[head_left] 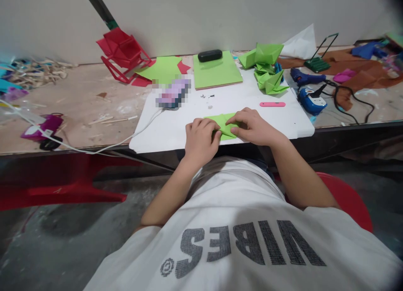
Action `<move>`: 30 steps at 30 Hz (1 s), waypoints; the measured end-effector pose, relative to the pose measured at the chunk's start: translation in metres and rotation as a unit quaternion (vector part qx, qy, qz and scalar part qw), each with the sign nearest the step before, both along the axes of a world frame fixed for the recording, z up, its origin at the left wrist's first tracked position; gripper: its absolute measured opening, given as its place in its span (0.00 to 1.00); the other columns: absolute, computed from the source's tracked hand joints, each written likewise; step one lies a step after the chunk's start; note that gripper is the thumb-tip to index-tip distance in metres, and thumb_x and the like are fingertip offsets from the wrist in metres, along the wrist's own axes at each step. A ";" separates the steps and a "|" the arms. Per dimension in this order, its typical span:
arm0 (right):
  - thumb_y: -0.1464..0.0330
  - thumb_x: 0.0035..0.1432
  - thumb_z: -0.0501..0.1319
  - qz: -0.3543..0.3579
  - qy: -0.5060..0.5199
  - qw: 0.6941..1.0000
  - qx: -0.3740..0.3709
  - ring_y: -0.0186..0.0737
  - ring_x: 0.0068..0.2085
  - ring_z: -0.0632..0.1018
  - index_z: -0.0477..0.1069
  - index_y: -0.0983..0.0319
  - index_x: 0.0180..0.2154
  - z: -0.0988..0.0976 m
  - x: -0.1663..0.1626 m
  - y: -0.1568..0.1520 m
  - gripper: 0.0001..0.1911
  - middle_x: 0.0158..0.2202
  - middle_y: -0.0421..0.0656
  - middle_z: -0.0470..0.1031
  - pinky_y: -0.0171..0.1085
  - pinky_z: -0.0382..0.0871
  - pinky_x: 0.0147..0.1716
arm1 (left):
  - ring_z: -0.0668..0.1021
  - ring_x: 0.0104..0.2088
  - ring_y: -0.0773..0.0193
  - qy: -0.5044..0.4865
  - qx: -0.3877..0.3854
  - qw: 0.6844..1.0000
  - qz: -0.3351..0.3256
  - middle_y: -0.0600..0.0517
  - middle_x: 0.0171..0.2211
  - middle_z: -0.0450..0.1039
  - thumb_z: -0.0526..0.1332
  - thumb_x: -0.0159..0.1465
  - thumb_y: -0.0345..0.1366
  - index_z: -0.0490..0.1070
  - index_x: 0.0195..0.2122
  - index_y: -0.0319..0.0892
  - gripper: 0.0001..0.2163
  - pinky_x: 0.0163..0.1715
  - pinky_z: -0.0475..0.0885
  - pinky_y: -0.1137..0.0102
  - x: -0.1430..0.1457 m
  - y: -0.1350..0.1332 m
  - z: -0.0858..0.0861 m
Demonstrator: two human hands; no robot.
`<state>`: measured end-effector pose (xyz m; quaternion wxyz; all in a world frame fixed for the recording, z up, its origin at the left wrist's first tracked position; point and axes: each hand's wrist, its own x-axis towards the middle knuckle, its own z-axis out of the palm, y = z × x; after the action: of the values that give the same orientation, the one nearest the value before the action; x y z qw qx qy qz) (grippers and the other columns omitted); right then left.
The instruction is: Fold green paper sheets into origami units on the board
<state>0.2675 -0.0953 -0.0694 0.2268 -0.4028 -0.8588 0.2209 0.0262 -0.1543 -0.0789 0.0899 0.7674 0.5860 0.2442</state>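
A piece of folded green paper (pixel 224 120) lies near the front edge of the white board (pixel 170 133). My left hand (pixel 202 141) grips its left side, with thumb and fingertips curled onto the fold. From the right, my right hand (pixel 254 126) pinches the paper's other side between thumb and fingers. The fingers cover parts of both ends, so the exact folds there are hidden. Beyond the right hand, a pink cutter-like strip (pixel 272 104) rests on the board. Folded green paper shapes (pixel 266 68) sit behind it.
A pixelated phone-like object (pixel 173 94) with a white cable (pixel 141 129) lies left. Green sheets (pixel 217 73) carry a black case (pixel 210 55). A red miniature chair (pixel 122 52) stands back left. At right are a blue glue gun (pixel 307 77) and a blue-white device (pixel 312 101) with black cords.
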 end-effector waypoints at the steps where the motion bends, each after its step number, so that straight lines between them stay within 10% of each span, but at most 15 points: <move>1: 0.54 0.74 0.64 0.002 -0.003 1.000 0.001 0.63 0.57 0.79 0.89 0.59 0.58 0.000 0.000 0.000 0.23 0.43 0.51 0.88 0.58 0.69 0.64 | 0.78 0.64 0.42 -0.002 -0.001 1.000 0.000 0.46 0.58 0.87 0.63 0.79 0.36 0.79 0.46 0.50 0.05 0.64 0.68 0.46 0.000 -0.001 0.000; 16: 0.55 0.76 0.63 -0.002 -0.027 1.000 -0.011 0.63 0.60 0.79 0.90 0.59 0.62 -0.003 -0.004 0.005 0.25 0.48 0.52 0.88 0.60 0.63 0.70 | 0.82 0.59 0.44 0.014 0.009 1.000 0.008 0.44 0.55 0.88 0.60 0.81 0.37 0.78 0.50 0.49 0.07 0.61 0.69 0.49 -0.001 -0.008 -0.006; 23: 0.58 0.80 0.58 -0.011 -0.124 0.992 -0.021 0.68 0.65 0.75 0.86 0.57 0.68 0.005 -0.013 0.003 0.27 0.55 0.57 0.87 0.64 0.58 0.69 | 0.81 0.64 0.42 -0.022 -0.011 1.000 0.008 0.44 0.59 0.88 0.64 0.79 0.39 0.76 0.68 0.48 0.18 0.63 0.71 0.49 -0.010 -0.006 -0.003; 30: 0.63 0.82 0.49 -0.004 -0.220 0.975 0.042 0.72 0.63 0.74 0.83 0.58 0.70 0.008 -0.023 0.006 0.30 0.58 0.62 0.87 0.68 0.57 0.65 | 0.80 0.60 0.40 0.006 -0.054 0.998 -0.015 0.43 0.57 0.82 0.73 0.74 0.48 0.85 0.59 0.49 0.17 0.66 0.73 0.46 -0.024 0.005 0.004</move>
<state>0.2445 -0.0894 -0.0619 0.0501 -0.4351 -0.8945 0.0893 0.0027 -0.1488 -0.0753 0.1318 0.7717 0.5871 0.2058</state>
